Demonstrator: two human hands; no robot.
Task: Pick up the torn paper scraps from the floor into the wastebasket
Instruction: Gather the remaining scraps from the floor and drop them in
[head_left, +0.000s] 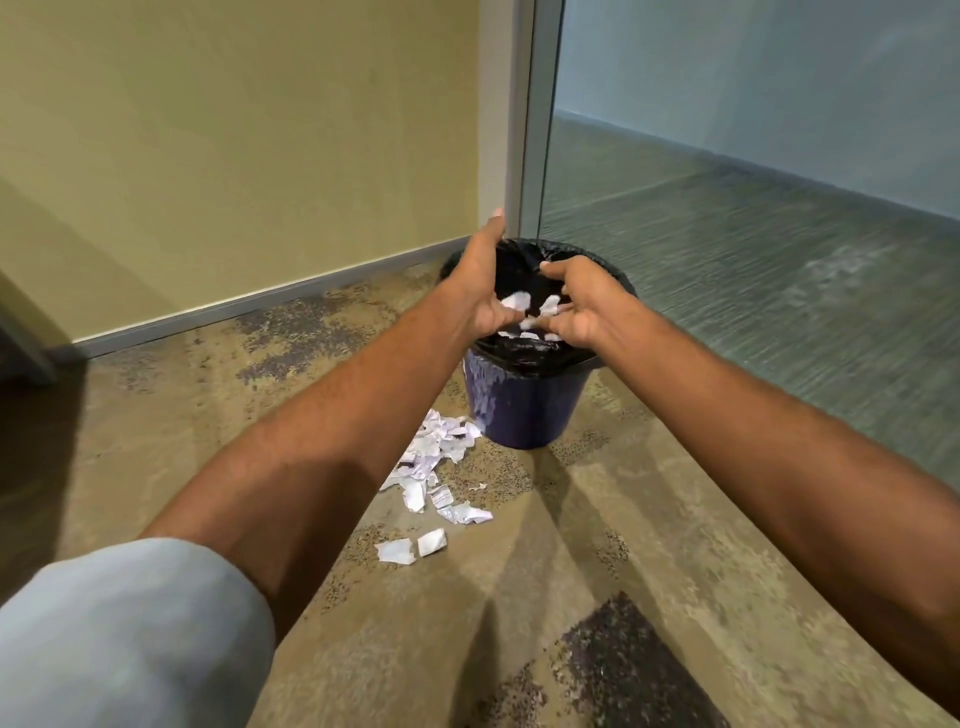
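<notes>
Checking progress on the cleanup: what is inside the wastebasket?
The wastebasket holds a black liner and some white paper scraps, seen between the left hand and right hand. The hands and liner hide the bottom, so the amount is unclear.

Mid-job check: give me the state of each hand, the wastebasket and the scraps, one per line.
left hand: open, over the wastebasket.
right hand: open, fingers spread, over the wastebasket.
wastebasket: upright, black liner fitted.
falling scraps: loose between the hands.
floor scraps: scattered beside the wastebasket.
</notes>
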